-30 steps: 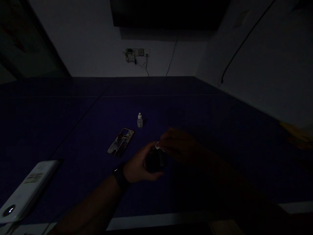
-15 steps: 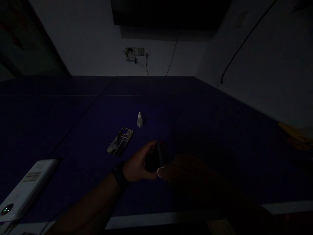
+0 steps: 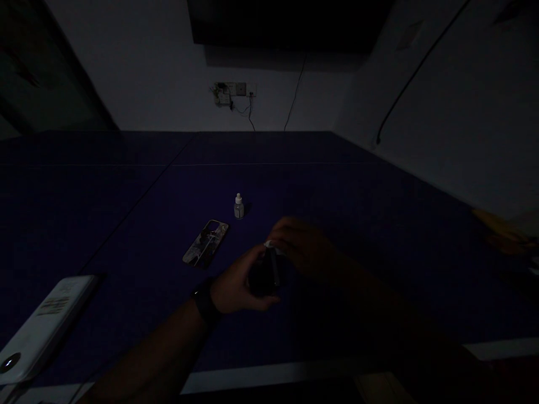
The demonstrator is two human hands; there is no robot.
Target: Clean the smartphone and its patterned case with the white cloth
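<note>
My left hand (image 3: pixel 238 286), with a black watch on its wrist, is closed around a dark phone (image 3: pixel 261 276), gripping it by its edges. A pale strip of reflection runs along the phone's right part. My right hand (image 3: pixel 301 244) pinches a small white wipe (image 3: pixel 268 244) against the phone's far end. Its fingers are partly lost in shadow. Left of the hands, a patterned phone case (image 3: pixel 206 243) lies flat on the table. Just beyond the case stands a small dropper bottle (image 3: pixel 238 207) with a white cap.
A white power bank (image 3: pixel 48 325) with a lit round display lies at the near left of the dark blue table (image 3: pixel 138 235), a cable at its near end. Something yellow (image 3: pixel 501 224) lies at the far right. Sockets (image 3: pixel 231 90) and a dark screen (image 3: pixel 286 22) are on the wall.
My right hand has moved the white wipe from the phone's near end to its far end. My left hand holds the phone in about the same place.
</note>
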